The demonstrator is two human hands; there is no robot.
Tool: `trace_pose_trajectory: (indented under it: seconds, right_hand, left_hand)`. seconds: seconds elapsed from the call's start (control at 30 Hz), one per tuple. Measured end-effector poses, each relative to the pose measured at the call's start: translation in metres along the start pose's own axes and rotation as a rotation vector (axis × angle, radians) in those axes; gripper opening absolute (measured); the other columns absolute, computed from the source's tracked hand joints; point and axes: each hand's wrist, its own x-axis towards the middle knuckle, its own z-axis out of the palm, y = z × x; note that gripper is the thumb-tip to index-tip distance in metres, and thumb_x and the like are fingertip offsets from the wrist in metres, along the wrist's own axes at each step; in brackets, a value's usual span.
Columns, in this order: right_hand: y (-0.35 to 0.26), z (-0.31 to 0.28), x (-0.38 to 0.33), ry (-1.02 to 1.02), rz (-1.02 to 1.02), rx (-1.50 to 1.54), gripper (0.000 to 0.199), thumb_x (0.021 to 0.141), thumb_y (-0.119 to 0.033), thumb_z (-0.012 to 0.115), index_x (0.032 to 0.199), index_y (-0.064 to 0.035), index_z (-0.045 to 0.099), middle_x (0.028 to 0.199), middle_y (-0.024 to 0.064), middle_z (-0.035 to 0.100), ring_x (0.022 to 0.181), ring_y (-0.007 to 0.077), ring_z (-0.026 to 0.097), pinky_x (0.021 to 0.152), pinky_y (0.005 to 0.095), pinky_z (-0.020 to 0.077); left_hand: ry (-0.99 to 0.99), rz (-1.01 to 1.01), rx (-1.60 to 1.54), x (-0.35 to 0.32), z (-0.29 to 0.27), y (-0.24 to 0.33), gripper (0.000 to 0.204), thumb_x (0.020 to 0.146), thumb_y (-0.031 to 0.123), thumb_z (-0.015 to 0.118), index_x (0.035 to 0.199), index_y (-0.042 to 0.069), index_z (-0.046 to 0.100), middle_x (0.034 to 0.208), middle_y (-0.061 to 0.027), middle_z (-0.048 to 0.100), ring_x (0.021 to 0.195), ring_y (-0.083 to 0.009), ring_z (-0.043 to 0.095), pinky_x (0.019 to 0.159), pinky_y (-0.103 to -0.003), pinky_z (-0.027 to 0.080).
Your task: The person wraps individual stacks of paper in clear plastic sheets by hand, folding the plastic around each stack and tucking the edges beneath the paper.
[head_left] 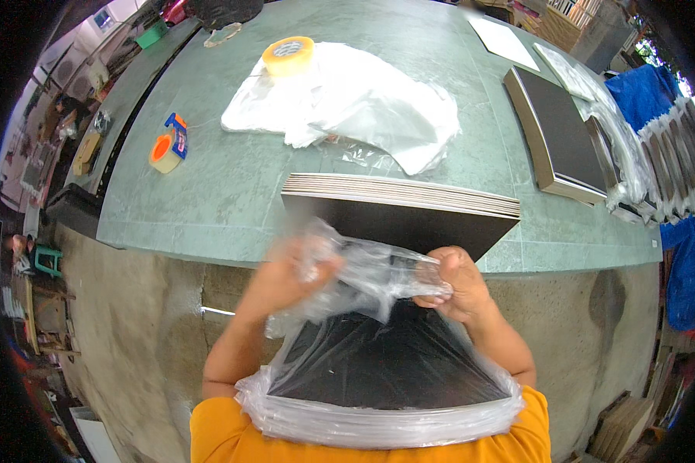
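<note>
A person in an orange shirt works at a green table (232, 212), a black panel (371, 363) sheathed in clear plastic film (374, 266) before their torso. The right hand (457, 282) pinches the film's loose upper end between thumb and fingers; the left hand (289, 270) is blurred against it, its grip impossible to tell. This looks like bagging the panel; the next move probably calls for drawing the film taut and folding it flat.

Right hand (461, 284) pinches plastic (367, 270) (clear; crumpled)
</note>
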Motion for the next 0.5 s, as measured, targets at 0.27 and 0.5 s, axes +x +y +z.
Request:
trace_pose_trajectory:
  seconds: [0.27,0.5]
  right_hand:
    - [-0.026,0.049,-0.009,0.018,-0.709,-0.974,0.012,0.07,-0.008,0.066,0.064,-0.0003,0.06,0.088,0.0111,0.052,0.083,0.0164,0.049,0.073,0.0284,0.0387]
    - [-0.044,0.056,0.003,0.078,-0.503,-1.021,0.028,0.074,-0.02,0.064,0.093,-0.0005,0.056,0.093,0.0102,0.057,0.086,0.019,0.054,0.079,0.0327,0.0411]
  left_hand:
    - [-0.488,0.509,0.144,-0.022,0.032,0.056,0.031,0.076,0.019,0.063,0.098,0.004,0.048,0.078,-0.0046,0.056,0.062,-0.015,0.053,0.058,-0.027,0.044]
    - [-0.385,0.142,-0.358,-0.009,0.012,0.082,0.021,0.085,0.018,0.051,0.095,-0.001,0.054,0.081,-0.0011,0.056,0.071,-0.0063,0.05,0.063,-0.02,0.04]
